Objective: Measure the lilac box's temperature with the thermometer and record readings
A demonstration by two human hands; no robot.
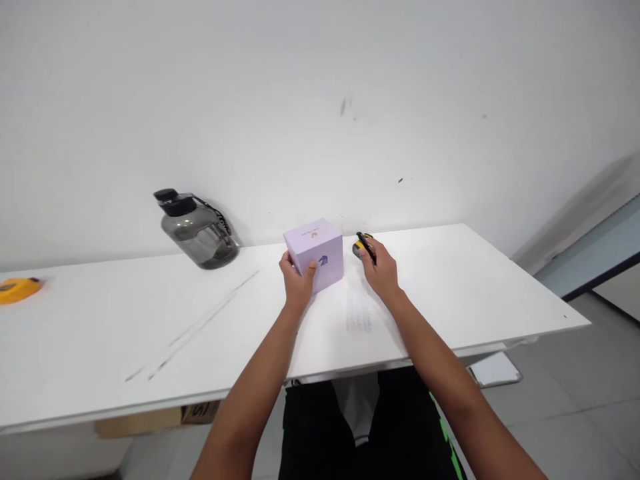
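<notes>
A lilac box (325,263) with a dark blue emblem on its front stands on the white table. My left hand (298,280) grips its left side and front corner, the thumb lying on the front face. In my right hand (383,270) is a black pen (369,249), slanting up to the left from closed fingers. Just behind the pen sits a yellow and black tape measure (356,249); whether my fingers touch it I cannot tell. Between my wrists lies a sheet of paper (359,313) with faint lines of writing.
A grey see-through water bottle (200,233) with a black lid stands by the wall, left of the box. At the far left lies a blurred orange-yellow object (19,290). The table (500,293) ends at the right. Beneath it are a cardboard box (145,422) and a white pad (495,370).
</notes>
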